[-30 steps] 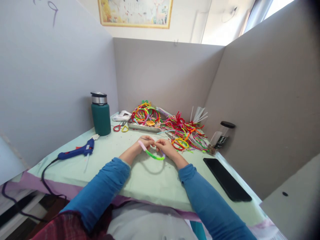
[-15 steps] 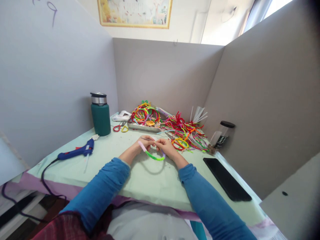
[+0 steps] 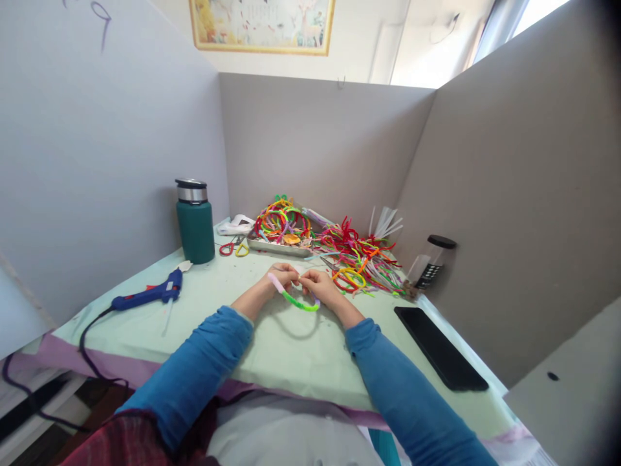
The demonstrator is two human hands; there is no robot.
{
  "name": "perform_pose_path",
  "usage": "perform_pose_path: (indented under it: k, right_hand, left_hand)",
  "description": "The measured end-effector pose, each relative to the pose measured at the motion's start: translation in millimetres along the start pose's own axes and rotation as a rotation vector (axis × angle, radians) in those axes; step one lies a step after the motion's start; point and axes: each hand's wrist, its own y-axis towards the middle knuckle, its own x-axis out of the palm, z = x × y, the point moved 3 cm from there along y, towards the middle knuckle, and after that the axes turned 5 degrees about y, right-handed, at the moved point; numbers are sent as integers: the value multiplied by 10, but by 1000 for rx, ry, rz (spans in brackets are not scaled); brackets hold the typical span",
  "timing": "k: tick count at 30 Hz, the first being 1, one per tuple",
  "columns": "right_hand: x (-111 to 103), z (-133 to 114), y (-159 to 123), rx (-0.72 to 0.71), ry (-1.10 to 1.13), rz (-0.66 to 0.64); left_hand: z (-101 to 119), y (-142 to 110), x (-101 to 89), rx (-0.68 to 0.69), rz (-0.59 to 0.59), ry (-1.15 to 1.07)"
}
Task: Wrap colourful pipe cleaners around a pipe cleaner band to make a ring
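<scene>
A fuzzy pipe cleaner ring point(image 3: 301, 305), green in front with pale pink and lilac parts, hangs between my hands above the middle of the table. My left hand point(image 3: 281, 276) is closed on its far left part, fingers pinched. Close beside it, my right hand point(image 3: 317, 283) pinches the far right part, thumb and forefinger together. The fingertips of both hands almost meet, and what exactly lies between them is too small to make out. The ring's shadow falls on the pale green tablecloth point(image 3: 286, 356).
A metal tray point(image 3: 279, 248) of coloured pipe cleaner rings stands at the back, beside a loose pile of pipe cleaners point(image 3: 359, 249) and scissors point(image 3: 347, 279). Left are a green bottle point(image 3: 195, 230) and a blue glue gun point(image 3: 150, 294). A black phone point(image 3: 439, 346) lies right, near a clear container point(image 3: 429, 265).
Both hands stay in nearly the same place. The fingers have shifted slightly, and the ring remains between them.
</scene>
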Motion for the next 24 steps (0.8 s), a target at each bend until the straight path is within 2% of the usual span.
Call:
perform_pose_path:
  k: [11, 24]
  right_hand:
    - [4, -22, -2, -3, -21, 15]
    - [-7, -10, 9, -9, -11, 16]
  left_hand:
    - [-2, -12, 12, -33, 1, -35]
    - [-31, -3, 8, 17, -15, -51]
